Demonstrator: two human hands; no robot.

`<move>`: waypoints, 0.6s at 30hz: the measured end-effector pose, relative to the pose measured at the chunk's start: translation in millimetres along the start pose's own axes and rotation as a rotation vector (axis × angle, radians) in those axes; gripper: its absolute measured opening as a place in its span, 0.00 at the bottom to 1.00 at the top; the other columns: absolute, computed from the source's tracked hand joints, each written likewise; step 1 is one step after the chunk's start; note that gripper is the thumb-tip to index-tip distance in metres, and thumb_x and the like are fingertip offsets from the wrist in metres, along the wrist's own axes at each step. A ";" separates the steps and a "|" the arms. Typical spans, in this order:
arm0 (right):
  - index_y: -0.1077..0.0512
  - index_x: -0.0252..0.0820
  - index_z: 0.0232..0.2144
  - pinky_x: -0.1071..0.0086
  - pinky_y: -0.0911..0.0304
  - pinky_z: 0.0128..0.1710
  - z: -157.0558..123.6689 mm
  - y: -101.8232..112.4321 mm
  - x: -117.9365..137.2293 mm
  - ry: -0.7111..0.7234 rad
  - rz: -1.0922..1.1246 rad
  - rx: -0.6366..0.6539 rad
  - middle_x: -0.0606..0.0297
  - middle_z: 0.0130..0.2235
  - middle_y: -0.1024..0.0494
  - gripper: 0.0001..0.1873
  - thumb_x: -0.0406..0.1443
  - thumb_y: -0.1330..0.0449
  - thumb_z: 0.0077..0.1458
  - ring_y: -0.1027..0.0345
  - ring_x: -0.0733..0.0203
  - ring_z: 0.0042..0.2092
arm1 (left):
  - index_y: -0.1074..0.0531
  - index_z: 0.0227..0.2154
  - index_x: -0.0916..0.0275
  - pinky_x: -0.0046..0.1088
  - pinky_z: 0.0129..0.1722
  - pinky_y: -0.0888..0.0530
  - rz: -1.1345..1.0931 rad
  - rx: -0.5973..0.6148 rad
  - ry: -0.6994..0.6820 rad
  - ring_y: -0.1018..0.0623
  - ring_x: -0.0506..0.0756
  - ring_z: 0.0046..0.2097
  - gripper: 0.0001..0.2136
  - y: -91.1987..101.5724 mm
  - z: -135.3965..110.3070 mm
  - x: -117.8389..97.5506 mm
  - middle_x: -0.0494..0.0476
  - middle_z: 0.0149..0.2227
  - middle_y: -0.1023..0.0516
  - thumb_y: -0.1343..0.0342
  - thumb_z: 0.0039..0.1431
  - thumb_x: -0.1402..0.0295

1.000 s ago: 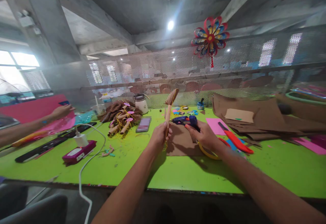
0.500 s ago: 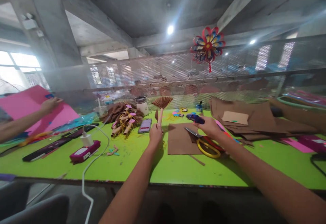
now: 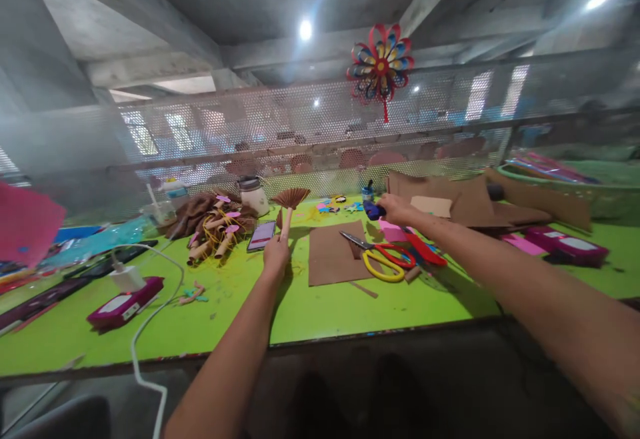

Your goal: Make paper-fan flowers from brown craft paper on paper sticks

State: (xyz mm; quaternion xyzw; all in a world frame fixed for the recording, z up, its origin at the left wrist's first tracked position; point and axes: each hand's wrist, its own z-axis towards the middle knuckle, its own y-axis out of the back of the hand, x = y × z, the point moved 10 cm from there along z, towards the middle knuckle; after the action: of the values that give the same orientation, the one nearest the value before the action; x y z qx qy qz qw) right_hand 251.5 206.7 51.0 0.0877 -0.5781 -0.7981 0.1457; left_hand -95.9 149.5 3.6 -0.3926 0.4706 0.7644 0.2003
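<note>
A pleated paper fan, dull brown and spread wide at the top, stood nearly upright left of the middle of the desk, its ribs opening out from a slim, paler stem. The left hand was closed round the foot of that stem. Farther right, the right hand was curled round a dark blue glue gun — mostly hidden by the fingers.

Just left of the stem lay a phone; to the right, scissors with yellow and red handles rested partly over a brown sheet. A band of green desktop ran between that sheet and the near edge, which was dark and chipped. Brown rolls tangled with yellow strands were heaped on the left, brown card stacked on the right. Beyond the far edge rose a perforated screen — with a red, blue and yellow paper flower hanging above the desk under a grey ceiling.
</note>
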 end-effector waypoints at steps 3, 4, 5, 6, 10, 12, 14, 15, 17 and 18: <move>0.24 0.35 0.39 0.72 0.41 0.42 10.3 -19.4 12.4 0.039 0.028 0.039 0.54 0.43 0.25 0.17 0.26 0.38 0.43 0.33 0.55 0.44 | 0.39 0.16 0.59 0.30 0.27 0.43 0.064 -0.007 -0.002 0.30 0.59 0.29 0.15 -0.7 2.0 4.9 0.60 0.21 0.33 0.53 0.58 0.64; 0.23 0.35 0.38 0.73 0.41 0.41 13.5 -26.5 17.1 0.053 0.038 0.053 0.54 0.42 0.25 0.17 0.25 0.38 0.41 0.33 0.55 0.44 | 0.39 0.15 0.59 0.30 0.27 0.43 0.077 -0.005 -0.009 0.29 0.59 0.30 0.15 -1.7 2.5 5.2 0.60 0.21 0.33 0.52 0.57 0.63; 0.23 0.35 0.37 0.73 0.41 0.40 16.2 -33.1 21.4 0.066 0.050 0.063 0.54 0.42 0.24 0.16 0.26 0.38 0.41 0.32 0.55 0.43 | 0.39 0.15 0.60 0.30 0.27 0.43 0.086 -0.002 -0.015 0.29 0.59 0.30 0.16 -2.6 2.9 5.2 0.60 0.21 0.33 0.51 0.56 0.63; 0.23 0.35 0.36 0.72 0.40 0.40 18.4 -39.1 24.9 0.078 0.063 0.070 0.54 0.42 0.24 0.16 0.26 0.38 0.41 0.32 0.54 0.43 | 0.39 0.15 0.60 0.29 0.27 0.42 0.090 -0.001 -0.024 0.29 0.60 0.30 0.15 -3.3 3.1 4.4 0.60 0.21 0.33 0.50 0.55 0.63; 0.23 0.35 0.37 0.69 0.39 0.41 21.2 -55.4 28.2 0.101 0.124 0.075 0.55 0.41 0.23 0.16 0.25 0.40 0.43 0.31 0.52 0.42 | 0.39 0.14 0.60 0.29 0.27 0.43 0.066 -0.002 -0.037 0.30 0.58 0.28 0.15 -2.7 4.3 -0.4 0.58 0.19 0.34 0.49 0.54 0.63; 0.23 0.36 0.39 0.69 0.39 0.42 19.9 -58.1 23.7 0.095 0.163 0.065 0.56 0.41 0.22 0.18 0.25 0.41 0.43 0.31 0.53 0.44 | 0.40 0.14 0.59 0.29 0.26 0.44 0.029 -0.017 -0.021 0.31 0.57 0.26 0.15 0.9 5.0 -1.3 0.57 0.17 0.35 0.50 0.54 0.64; 0.23 0.37 0.40 0.68 0.39 0.45 17.4 -56.1 17.2 0.077 0.206 0.051 0.57 0.43 0.22 0.19 0.24 0.41 0.43 0.31 0.53 0.45 | 0.40 0.16 0.59 0.28 0.24 0.43 -0.031 -0.040 0.008 0.32 0.55 0.24 0.14 5.6 5.1 -0.6 0.56 0.17 0.35 0.52 0.55 0.64; 0.24 0.37 0.41 0.67 0.39 0.46 15.8 -52.9 14.5 0.067 0.229 0.041 0.57 0.43 0.22 0.20 0.24 0.40 0.42 0.31 0.52 0.46 | 0.39 0.17 0.59 0.28 0.24 0.42 -0.072 -0.052 0.025 0.32 0.54 0.23 0.13 7.8 4.3 0.0 0.55 0.17 0.35 0.54 0.56 0.63; 0.24 0.35 0.41 0.65 0.40 0.49 11.3 -40.8 13.7 0.049 0.280 0.009 0.54 0.45 0.23 0.21 0.25 0.38 0.41 0.33 0.51 0.49 | 0.38 0.20 0.60 0.27 0.22 0.41 -0.171 -0.074 0.056 0.33 0.52 0.21 0.12 10.8 0.7 0.2 0.53 0.18 0.34 0.57 0.56 0.62; 0.24 0.34 0.41 0.63 0.41 0.51 8.5 -32.1 17.0 0.045 0.309 -0.015 0.51 0.47 0.24 0.20 0.25 0.38 0.41 0.34 0.49 0.50 | 0.38 0.22 0.60 0.26 0.21 0.40 -0.225 -0.082 0.066 0.34 0.52 0.20 0.12 11.6 -2.4 -1.3 0.53 0.19 0.34 0.58 0.56 0.61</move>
State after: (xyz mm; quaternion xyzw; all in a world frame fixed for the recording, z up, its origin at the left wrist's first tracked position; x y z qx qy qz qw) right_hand 228.7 217.9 23.7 0.0143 -0.5753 -0.7683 0.2803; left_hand -101.9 142.0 10.6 -0.4758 0.3982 0.7423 0.2529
